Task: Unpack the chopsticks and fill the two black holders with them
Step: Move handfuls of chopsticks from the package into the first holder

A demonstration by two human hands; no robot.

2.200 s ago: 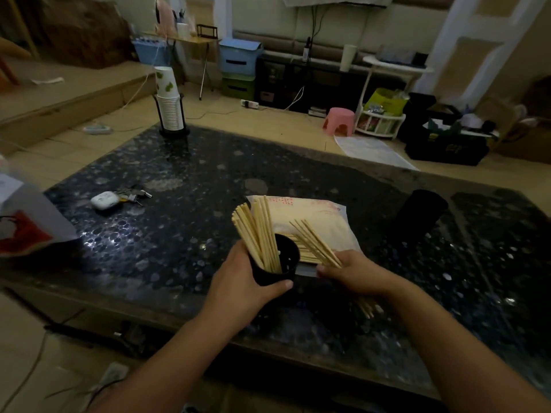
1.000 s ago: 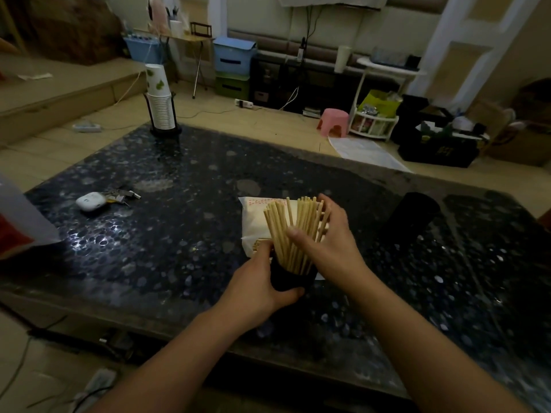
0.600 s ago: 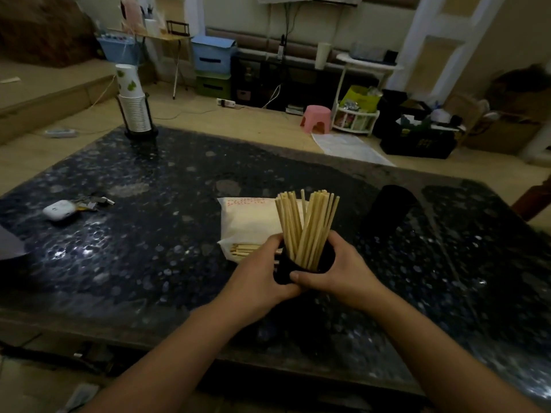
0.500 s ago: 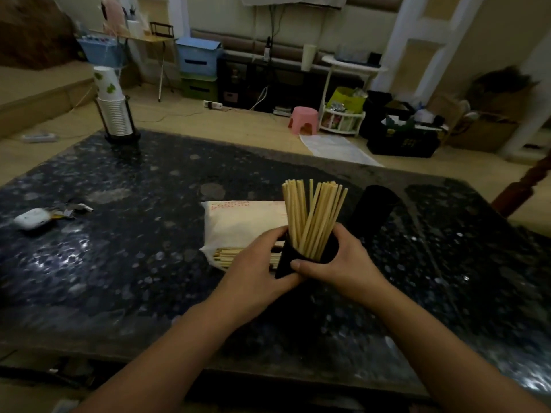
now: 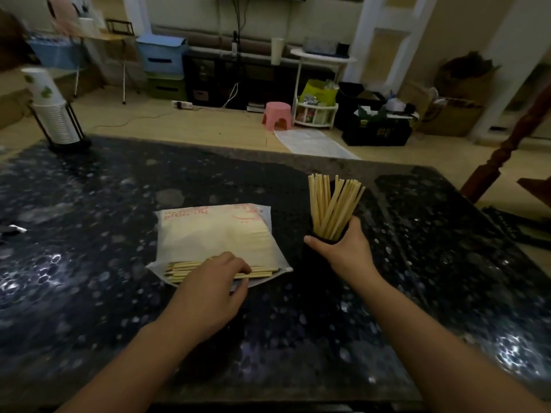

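Note:
A black holder (image 5: 313,257) packed with upright wooden chopsticks (image 5: 331,204) is gripped by my right hand (image 5: 343,248), right of the package and low over the table. The white paper package (image 5: 214,231) lies flat mid-table with its open mouth towards me. More chopsticks (image 5: 182,268) lie in that mouth. My left hand (image 5: 214,284) sits over them, fingers curled on top and thumb below, pinching some. I cannot make out the second black holder against the dark table.
The dark speckled stone table (image 5: 89,204) fills the view. A rack of stacked paper cups (image 5: 50,114) stands at its far left corner. A small pale object (image 5: 13,228) lies at the left edge. A wooden post (image 5: 501,156) rises beyond the right side.
My left hand has let go of the holder and dropped onto the chopsticks in the package mouth. My right hand has carried the filled holder to the right.

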